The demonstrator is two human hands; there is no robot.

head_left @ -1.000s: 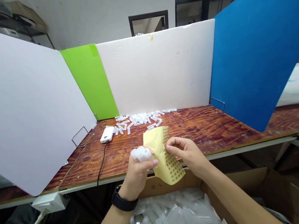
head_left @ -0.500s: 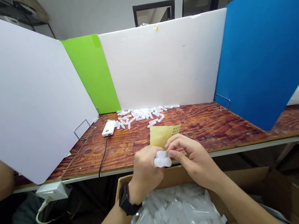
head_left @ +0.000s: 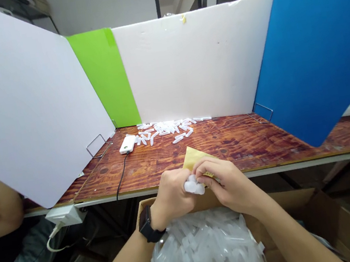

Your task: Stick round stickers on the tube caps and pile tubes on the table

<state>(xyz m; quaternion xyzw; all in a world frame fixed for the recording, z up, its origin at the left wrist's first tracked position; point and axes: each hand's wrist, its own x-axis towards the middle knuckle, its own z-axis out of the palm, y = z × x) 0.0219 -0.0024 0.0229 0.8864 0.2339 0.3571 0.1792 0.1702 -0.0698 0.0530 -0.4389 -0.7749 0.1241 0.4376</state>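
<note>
My left hand point(head_left: 174, 193), wearing a black watch, is closed around a small bundle of translucent plastic tubes point(head_left: 193, 185), their round white ends facing me. Behind the tubes rises a yellow paper sheet point(head_left: 193, 155), its lower part hidden by my hands. My right hand point(head_left: 228, 182) is closed at the sheet's right side, bending it; a strip of yellow shows between its fingers. Thumb and index finger come close to the tube ends; whether they touch them I cannot tell. Below both hands, a clear plastic bag point(head_left: 207, 250) full of similar tubes lies in a cardboard box point(head_left: 142, 205).
Loose tubes point(head_left: 164, 127) lie scattered at the back of the wooden table point(head_left: 230, 144), beside a white device point(head_left: 127, 144) with a black cable. White, green and blue panels point(head_left: 311, 51) wall the table. Another person's arm point(head_left: 2, 202) shows at the left.
The yellow sheet has tilted and folded at its right side, so its dotted corner no longer shows. My right hand has shifted slightly over it. The view has moved a little.
</note>
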